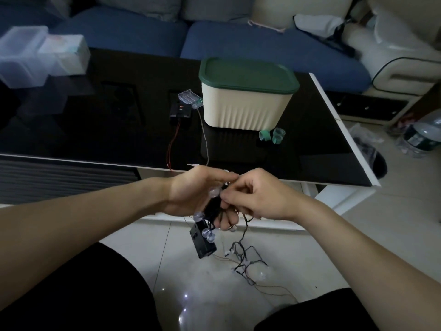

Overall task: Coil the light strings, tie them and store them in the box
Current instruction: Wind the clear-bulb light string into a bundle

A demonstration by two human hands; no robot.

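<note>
Gripping a tangled black-wired light string (214, 207), both hands (191, 194) (253, 194).

A black-wired light string (216, 207) with clear round bulbs is partly coiled into a dark bundle near the table's near edge; its black battery pack (202, 242) hangs tilted just below, and the loose end (243, 256) trails in tangled loops over the floor tiles. The box (245, 103), cream, ribbed and closed with a green lid (248, 75), stands upright on the far right part of the table.
</note>
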